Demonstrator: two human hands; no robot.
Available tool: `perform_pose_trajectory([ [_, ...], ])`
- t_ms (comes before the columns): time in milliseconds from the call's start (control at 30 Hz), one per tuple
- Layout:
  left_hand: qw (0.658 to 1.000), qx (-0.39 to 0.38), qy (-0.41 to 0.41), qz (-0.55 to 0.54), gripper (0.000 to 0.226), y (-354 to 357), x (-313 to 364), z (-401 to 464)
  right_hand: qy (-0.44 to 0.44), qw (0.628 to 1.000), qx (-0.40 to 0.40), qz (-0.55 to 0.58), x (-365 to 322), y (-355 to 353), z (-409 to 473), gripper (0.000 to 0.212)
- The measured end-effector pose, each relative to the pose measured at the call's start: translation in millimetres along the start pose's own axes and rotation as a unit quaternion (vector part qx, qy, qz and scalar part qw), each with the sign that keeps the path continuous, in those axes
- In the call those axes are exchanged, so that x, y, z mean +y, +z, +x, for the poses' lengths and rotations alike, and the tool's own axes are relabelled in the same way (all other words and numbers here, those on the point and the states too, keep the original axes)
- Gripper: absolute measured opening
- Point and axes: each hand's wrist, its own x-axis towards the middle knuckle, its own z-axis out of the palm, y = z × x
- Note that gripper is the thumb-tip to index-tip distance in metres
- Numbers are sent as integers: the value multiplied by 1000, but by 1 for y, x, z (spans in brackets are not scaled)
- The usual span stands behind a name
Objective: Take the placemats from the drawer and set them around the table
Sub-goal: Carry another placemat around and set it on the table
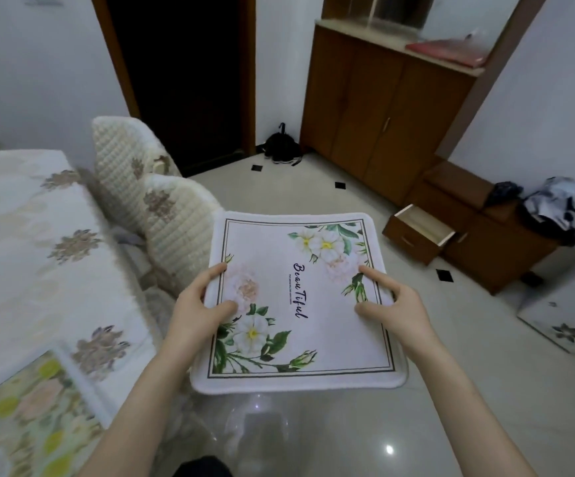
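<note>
Left hand (200, 301) and right hand (391, 304) each pinch a side edge of the square white floral-print cloth placemat (299, 301), thumbs on top, holding it flat in mid-frame above the floor. It looks light, soft and a little floppy, so gripping 2 opposite edges should keep it level. The cloth-covered table (20, 242) lies at left, the open wooden drawer (416, 235) at right.

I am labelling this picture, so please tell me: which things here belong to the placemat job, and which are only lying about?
Job: floral placemat, left hand, right hand, open drawer, table.
Lying about: padded chairs, black shoes, red cloth, crumpled clothes.
</note>
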Motion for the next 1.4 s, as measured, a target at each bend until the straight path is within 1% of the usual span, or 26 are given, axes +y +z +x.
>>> perform_pose_trajectory([
  [100,1000,-10,12,11,60,26,14,24,4,1000,9,1,-1,-24,27,63],
  [233,1000,-16,10,22,60,54,23,66,13,1000,14,3,1,-38,74,63],
  [333,999,-15,8,32,62,76,24,110,16,1000,24,-1,0,-41,117,62],
  [467,999,-29,18,36,60,104,29,179,-5,999,44,-21,-11,-44,186,61],
  [600,998,-40,21,33,60,114,48,252,-20,997,54,-55,-41,-45,261,54],
  [767,999,-24,21,34,61,111,68,331,-32,995,52,-84,-67,-31,349,53],
  [867,1000,6,4,25,60,109,68,367,-35,996,32,-81,-71,-17,400,54],
  [967,999,37,-18,28,59,106,63,405,-41,995,-12,-88,-75,1,460,56],
  [1133,992,113,-44,27,58,107,58,484,-59,991,-89,-85,-90,33,579,57],
  [1400,965,251,-77,27,61,102,82,600,-102,967,-216,-94,-150,86,751,56],
])
